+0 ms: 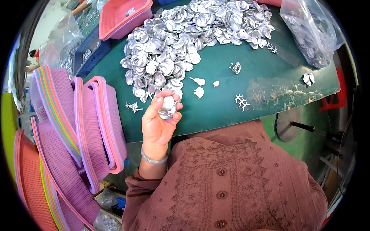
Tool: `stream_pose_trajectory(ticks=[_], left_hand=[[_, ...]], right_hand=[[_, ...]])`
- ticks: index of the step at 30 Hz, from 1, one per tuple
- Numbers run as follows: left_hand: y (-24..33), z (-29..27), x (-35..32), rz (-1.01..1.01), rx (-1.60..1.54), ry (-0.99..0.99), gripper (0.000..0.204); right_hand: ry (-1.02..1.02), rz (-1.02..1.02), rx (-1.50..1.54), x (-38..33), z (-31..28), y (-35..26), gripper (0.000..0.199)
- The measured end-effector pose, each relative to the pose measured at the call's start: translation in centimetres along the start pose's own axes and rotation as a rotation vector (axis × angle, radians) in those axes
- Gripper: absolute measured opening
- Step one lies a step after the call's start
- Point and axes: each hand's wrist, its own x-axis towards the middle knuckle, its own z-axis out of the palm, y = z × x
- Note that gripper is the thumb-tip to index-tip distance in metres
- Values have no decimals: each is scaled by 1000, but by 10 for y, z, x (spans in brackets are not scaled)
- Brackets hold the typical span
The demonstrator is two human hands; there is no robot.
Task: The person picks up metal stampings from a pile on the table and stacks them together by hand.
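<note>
My left hand (pixel 158 124) is palm up, its fingers curled round a few shiny silver cupped metal pieces (pixel 168 107). It is held over the near edge of a large heap of similar silver pieces (pixel 169 50). Just left of the fingers, a small spiky metal casting (pixel 133 107) lies on the green tabletop (pixel 208 111). To the right of the hand are a few loose pieces, among them one with a stem (pixel 198 81) and a rounder one (pixel 199 92). My right hand is out of view.
Stacked pink and purple plastic baskets (pixel 104 119) crowd the table's left side. A pink tray (pixel 123 19) and a blue bin (pixel 91 54) stand behind them. Branched metal castings (pixel 242 102) lie on the right half. A clear bag of metal pieces (pixel 308 34) sits at the far right.
</note>
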Motion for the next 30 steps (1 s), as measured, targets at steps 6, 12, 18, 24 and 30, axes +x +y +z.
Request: stream_pose_trajectory(ticks=[6, 12, 18, 24, 30], left_hand=[[-3, -4, -1, -14, -45, -18, 24], [-7, -8, -3, -12, -59, 3, 25], [-6, -7, -2, -14, -60, 0, 25], [-8, -8, -1, -23, -80, 6, 25], [-9, -9, -1, -22, -89, 5, 25]], right_hand=[[28, -29, 23, 7, 2, 0, 24], [46, -44, 36, 15, 1, 4, 25], [64, -53, 48, 23, 0, 7, 26], [75, -54, 58, 30, -2, 10, 27], [76, -54, 58, 32, -2, 9, 29]])
